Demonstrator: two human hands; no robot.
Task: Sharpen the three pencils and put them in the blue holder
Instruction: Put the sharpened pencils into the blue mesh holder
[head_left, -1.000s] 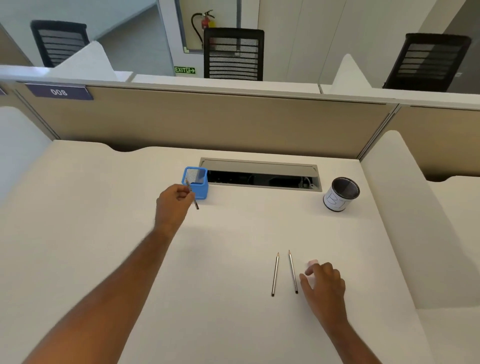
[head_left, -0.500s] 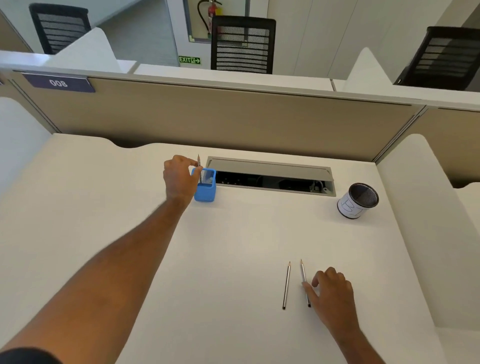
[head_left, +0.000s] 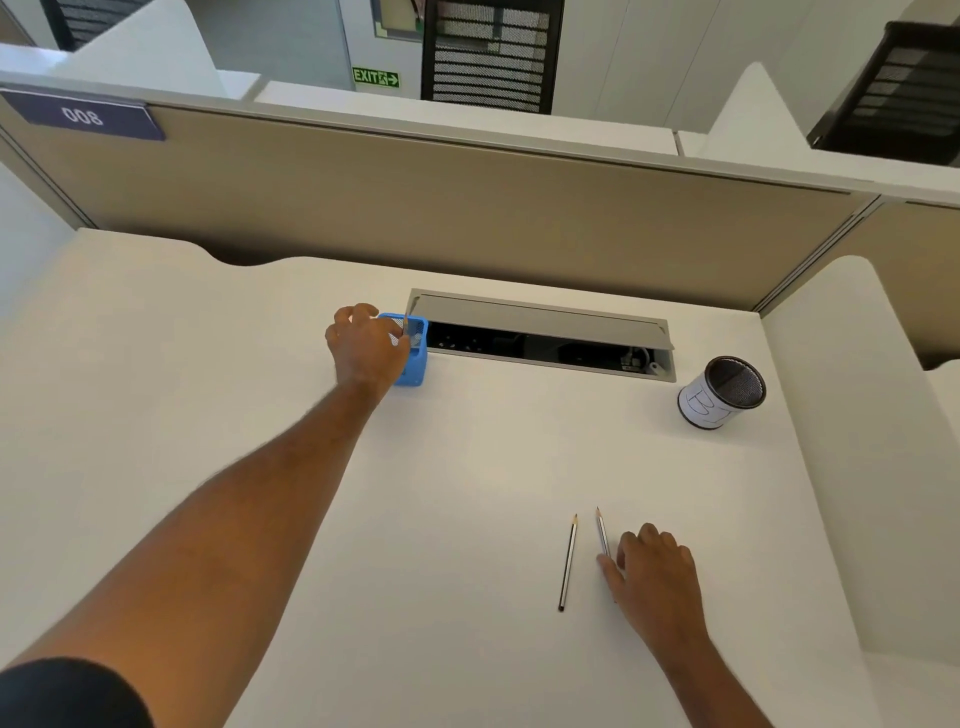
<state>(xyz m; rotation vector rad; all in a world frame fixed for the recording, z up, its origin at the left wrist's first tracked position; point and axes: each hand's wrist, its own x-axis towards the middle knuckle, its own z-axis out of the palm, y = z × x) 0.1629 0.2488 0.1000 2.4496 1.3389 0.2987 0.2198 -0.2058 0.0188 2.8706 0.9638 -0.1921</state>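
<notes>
At the back of the white desk stands the blue holder (head_left: 414, 372). My left hand (head_left: 363, 348) reaches over its left rim and pinches a pencil (head_left: 405, 326), which stands upright with its lower part inside the holder. Two more pencils lie side by side near the front right, tips pointing away from me: the left pencil (head_left: 568, 561) lies free. The right pencil (head_left: 601, 530) is touched low down by the thumb of my right hand (head_left: 655, 571). That hand rests on the desk with loosely bent fingers. No sharpener shows.
A black mesh cup (head_left: 721, 394) wrapped in white paper stands at the back right. An open cable hatch (head_left: 540, 338) is sunk in the desk right of the holder. A beige partition (head_left: 467, 208) closes the back, and a white side panel (head_left: 841, 415) borders the right.
My left hand has carried the pencil from in front of the holder up over its rim and lowered it inside. My right hand slid left to the right pencil, covering a small pale object.
</notes>
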